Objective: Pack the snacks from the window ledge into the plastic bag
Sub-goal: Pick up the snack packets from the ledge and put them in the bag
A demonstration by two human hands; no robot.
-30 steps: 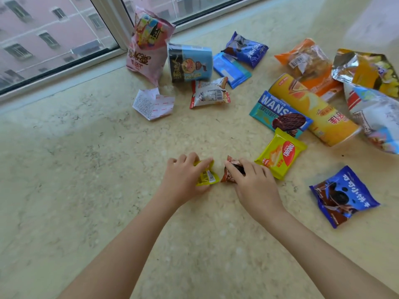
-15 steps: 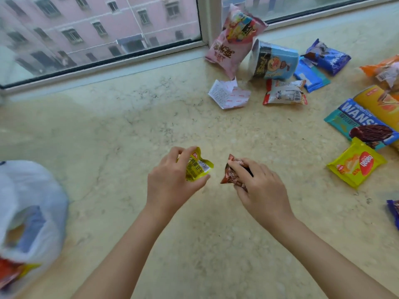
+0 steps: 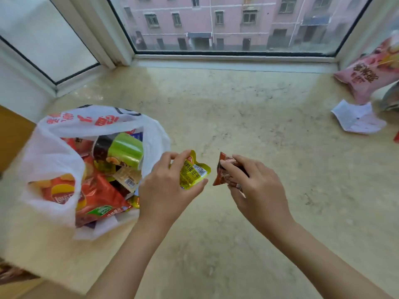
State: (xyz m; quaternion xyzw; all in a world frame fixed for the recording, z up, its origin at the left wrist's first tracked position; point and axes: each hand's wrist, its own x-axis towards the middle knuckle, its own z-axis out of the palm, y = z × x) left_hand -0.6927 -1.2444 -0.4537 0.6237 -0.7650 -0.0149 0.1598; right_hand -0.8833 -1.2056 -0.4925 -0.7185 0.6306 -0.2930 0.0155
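- left hand (image 3: 170,186): grip closed around a small yellow foil snack packet (image 3: 193,170), beside the open white plastic bag (image 3: 54,156).
- right hand (image 3: 257,186): grip closed on a small red-brown foil snack packet (image 3: 224,171).

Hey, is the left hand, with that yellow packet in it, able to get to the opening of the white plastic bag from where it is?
Probably yes: the left hand with the small yellow snack packet sits beside the white plastic bag, whose mouth gapes toward it.

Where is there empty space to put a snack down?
The ledge is bare between the plastic bag and the white paper, up to the window frame. It is crowded inside the bag and around the pink snack bag.
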